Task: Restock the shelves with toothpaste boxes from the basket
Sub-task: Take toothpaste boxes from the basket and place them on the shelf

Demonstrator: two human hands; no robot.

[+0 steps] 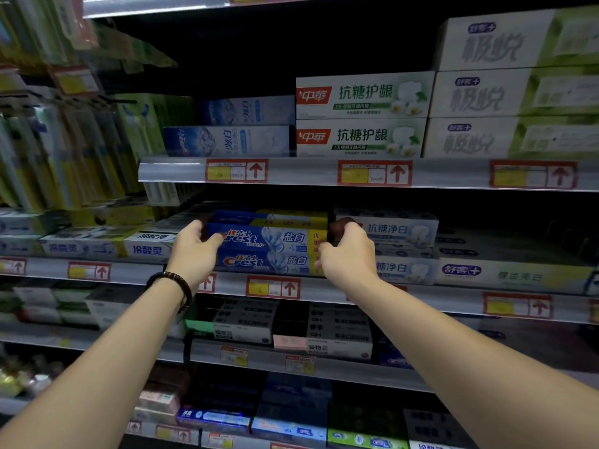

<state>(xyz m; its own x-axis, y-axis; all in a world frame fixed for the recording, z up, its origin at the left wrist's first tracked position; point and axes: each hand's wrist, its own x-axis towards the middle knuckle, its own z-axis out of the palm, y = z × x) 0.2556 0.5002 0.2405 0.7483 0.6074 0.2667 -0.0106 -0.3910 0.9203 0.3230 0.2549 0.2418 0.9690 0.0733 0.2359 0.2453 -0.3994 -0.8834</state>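
Two blue Crest toothpaste boxes are stacked on the middle shelf. The upper Crest box is gripped at both ends. My left hand curls round its left end, thumb on the front face. My right hand curls round its right, yellow end. The lower Crest box lies under it at the shelf's front edge. More Crest boxes sit behind, in shadow. The basket is out of view.
White and light-blue boxes stand right of the Crest stack, blue-white boxes to its left. The shelf above holds green-white boxes. Lower shelves hold dark boxes. Hanging toothbrush packs fill the left side.
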